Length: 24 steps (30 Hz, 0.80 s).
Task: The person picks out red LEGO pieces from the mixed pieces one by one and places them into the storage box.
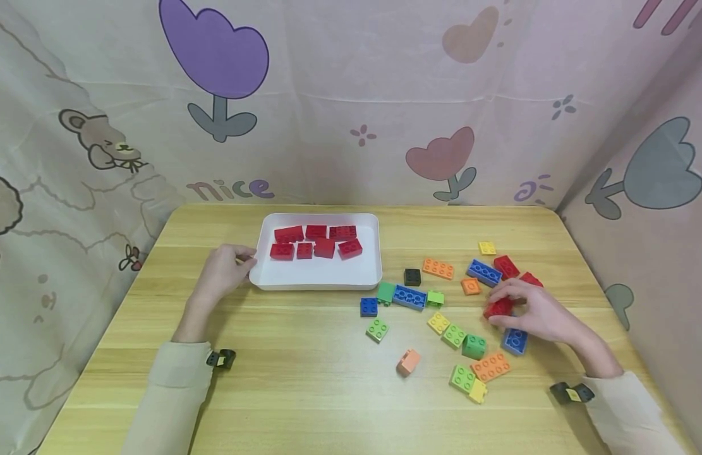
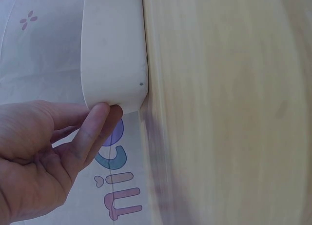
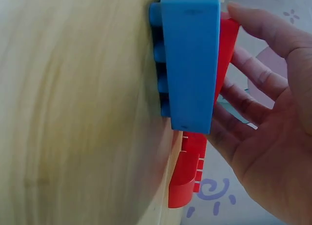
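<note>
At the left end of the white tray point(image 1: 313, 278), my left hand point(image 1: 222, 273) holds the tray's edge with its fingertips; the left wrist view shows them against the tray wall point(image 2: 114, 54). Several red bricks point(image 1: 324, 248) lie inside the tray in two rough rows. My right hand point(image 1: 529, 309) is over the right side of the table, gripping a red brick point(image 1: 497, 308) between thumb and fingers. In the right wrist view a blue brick point(image 3: 191, 64) partly hides that red brick point(image 3: 227, 49). Two more red bricks point(image 1: 506, 267) lie just beyond this hand.
Loose bricks spread across the table's right half: a blue brick point(image 1: 515, 341) by the right wrist, an orange brick point(image 1: 438, 268), a black brick point(image 1: 412, 277), a green brick point(image 1: 474, 346) and several others. A printed cloth point(image 1: 328, 158) hangs behind the wooden table point(image 1: 282, 373).
</note>
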Tool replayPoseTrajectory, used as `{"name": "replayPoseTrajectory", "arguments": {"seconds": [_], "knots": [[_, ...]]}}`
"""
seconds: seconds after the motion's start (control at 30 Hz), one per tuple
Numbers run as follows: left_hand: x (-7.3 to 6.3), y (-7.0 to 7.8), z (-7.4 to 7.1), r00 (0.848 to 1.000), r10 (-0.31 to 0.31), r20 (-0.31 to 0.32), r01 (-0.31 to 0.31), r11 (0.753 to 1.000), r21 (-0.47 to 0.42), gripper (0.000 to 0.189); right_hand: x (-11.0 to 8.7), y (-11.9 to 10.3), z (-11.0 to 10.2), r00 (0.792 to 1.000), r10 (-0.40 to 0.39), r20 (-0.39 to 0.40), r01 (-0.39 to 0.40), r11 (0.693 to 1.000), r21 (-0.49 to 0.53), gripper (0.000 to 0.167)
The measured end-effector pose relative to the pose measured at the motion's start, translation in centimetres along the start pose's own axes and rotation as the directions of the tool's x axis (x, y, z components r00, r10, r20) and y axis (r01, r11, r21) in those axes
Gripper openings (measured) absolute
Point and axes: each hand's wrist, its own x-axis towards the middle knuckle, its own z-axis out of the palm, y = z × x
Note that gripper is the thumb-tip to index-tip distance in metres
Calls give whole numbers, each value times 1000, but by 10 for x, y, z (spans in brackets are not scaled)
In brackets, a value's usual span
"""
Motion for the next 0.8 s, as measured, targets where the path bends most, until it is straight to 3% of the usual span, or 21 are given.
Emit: {"name": "replayPoseTrajectory", "arguments": {"seconds": [0.33, 0.53, 0.8], "knots": [[-1, 0, 0, 1000, 5, -4, -5, 1000, 5, 33, 9, -1, 2, 997, -58, -57, 68, 979, 190, 25], [0, -1, 0, 1000, 8, -6, -8, 1000, 11, 33, 15, -3, 1, 998, -30, -55, 46, 948, 315, 25], [0, 0, 0, 1000, -3, -6, 3, 1000, 9, 33, 26, -17, 4, 997, -28, -68, 50, 937, 344, 27]]}}
